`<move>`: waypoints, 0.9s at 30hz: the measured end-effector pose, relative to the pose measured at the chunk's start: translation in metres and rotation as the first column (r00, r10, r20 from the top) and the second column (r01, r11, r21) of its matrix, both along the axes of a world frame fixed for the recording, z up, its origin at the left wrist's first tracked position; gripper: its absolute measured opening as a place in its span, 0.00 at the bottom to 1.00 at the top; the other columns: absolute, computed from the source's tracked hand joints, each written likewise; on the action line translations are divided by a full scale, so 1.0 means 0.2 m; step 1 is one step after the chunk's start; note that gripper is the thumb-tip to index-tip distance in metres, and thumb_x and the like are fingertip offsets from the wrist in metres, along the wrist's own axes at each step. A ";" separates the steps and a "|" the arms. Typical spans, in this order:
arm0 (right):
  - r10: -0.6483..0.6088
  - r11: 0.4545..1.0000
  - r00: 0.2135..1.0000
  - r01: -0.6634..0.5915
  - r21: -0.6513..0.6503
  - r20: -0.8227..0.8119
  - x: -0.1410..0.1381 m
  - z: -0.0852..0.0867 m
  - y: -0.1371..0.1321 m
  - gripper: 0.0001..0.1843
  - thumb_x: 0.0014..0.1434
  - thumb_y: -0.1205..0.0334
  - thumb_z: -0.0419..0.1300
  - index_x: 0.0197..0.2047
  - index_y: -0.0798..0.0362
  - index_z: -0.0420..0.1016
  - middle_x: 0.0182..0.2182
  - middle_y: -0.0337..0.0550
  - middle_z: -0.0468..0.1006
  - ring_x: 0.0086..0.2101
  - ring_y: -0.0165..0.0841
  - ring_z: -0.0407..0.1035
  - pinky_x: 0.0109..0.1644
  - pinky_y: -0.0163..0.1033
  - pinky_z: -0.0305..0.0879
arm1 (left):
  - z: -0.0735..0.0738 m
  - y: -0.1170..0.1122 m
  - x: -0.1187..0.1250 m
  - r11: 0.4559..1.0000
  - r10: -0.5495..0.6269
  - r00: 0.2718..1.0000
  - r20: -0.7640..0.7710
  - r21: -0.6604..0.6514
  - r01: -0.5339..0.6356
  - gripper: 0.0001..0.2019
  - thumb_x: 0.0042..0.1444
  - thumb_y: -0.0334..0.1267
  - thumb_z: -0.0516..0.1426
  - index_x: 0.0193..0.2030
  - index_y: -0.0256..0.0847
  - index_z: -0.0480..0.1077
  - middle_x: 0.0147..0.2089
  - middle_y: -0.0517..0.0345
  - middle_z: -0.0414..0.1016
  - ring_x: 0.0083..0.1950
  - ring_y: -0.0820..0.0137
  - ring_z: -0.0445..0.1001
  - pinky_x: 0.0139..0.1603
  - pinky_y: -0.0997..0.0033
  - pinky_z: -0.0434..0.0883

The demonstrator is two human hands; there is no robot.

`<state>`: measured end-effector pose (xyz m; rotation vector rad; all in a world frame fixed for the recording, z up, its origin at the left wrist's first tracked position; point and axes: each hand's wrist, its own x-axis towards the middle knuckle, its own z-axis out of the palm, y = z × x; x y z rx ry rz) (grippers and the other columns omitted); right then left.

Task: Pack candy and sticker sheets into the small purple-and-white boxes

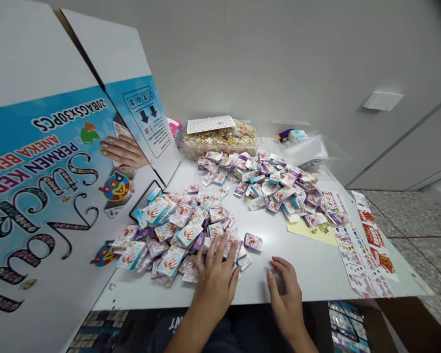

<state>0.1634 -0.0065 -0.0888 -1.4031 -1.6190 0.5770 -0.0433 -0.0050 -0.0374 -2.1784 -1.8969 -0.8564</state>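
My left hand (216, 267) lies with fingers spread over the right edge of a heap of small printed candy boxes (171, 260), its fingertips touching several of them. These boxes are white with purple or blue sides and a picture of a hand. Just right of my left fingers, one box (253, 242) lies apart from the heap. My right hand (286, 289) rests near the table's front edge, fingers loosely curled and apart, with nothing in it. A second spread of small boxes (279, 184), some with raised flaps, covers the back right of the table.
A large printed carton (73, 171) stands along the left side. At the back are a clear tub of colourful candies (220, 135) and another clear container (305, 147). Sticker sheets (358, 260) and a yellow paper (312, 231) lie right. Open cartons sit below the table (407, 282).
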 end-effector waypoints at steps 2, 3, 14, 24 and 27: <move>0.012 1.000 0.999 -0.012 -0.003 0.048 -0.01 0.00 0.01 0.18 0.69 0.56 0.57 0.60 0.47 0.68 0.61 0.54 0.68 0.61 0.47 0.64 0.62 0.60 0.66 | -0.04 -0.02 0.00 1.000 -0.014 1.000 0.015 -0.004 0.014 0.24 0.67 0.45 0.56 0.67 0.45 0.66 0.73 0.47 0.63 0.73 0.55 0.58 0.74 0.47 0.43; 0.024 1.000 0.997 -0.024 -0.003 0.075 -0.01 0.00 0.03 0.22 0.69 0.55 0.57 0.64 0.47 0.65 0.64 0.54 0.66 0.63 0.48 0.61 0.63 0.61 0.64 | -0.05 -0.03 0.00 1.000 -0.022 1.000 0.021 0.001 0.022 0.23 0.67 0.44 0.55 0.68 0.44 0.66 0.73 0.47 0.63 0.74 0.57 0.59 0.74 0.48 0.42; 0.198 0.977 0.956 -0.211 0.039 0.216 -0.12 -0.01 0.21 0.28 0.71 0.51 0.56 0.71 0.44 0.58 0.66 0.52 0.68 0.64 0.48 0.64 0.65 0.60 0.63 | -0.24 -0.26 -0.11 0.936 0.087 0.996 0.022 0.340 -0.089 0.19 0.59 0.39 0.64 0.56 0.41 0.73 0.63 0.40 0.73 0.65 0.55 0.70 0.69 0.52 0.58; 0.133 0.989 0.989 -0.136 0.051 0.063 -0.13 0.17 0.39 0.14 0.70 0.53 0.55 0.52 0.50 0.75 0.47 0.49 0.81 0.43 0.39 0.77 0.47 0.42 0.76 | -0.44 -0.21 -0.19 0.837 0.334 0.942 -0.027 0.469 -0.283 0.35 0.58 0.55 0.62 0.68 0.40 0.64 0.70 0.36 0.64 0.66 0.47 0.68 0.68 0.43 0.60; 0.214 0.961 0.956 -0.243 0.133 0.203 -0.20 0.27 0.58 0.12 0.71 0.58 0.53 0.48 0.52 0.76 0.42 0.48 0.81 0.42 0.38 0.76 0.46 0.41 0.75 | -0.44 -0.21 -0.18 0.830 0.357 0.934 -0.013 0.464 -0.311 0.35 0.59 0.55 0.61 0.69 0.43 0.62 0.71 0.39 0.65 0.68 0.47 0.66 0.69 0.41 0.59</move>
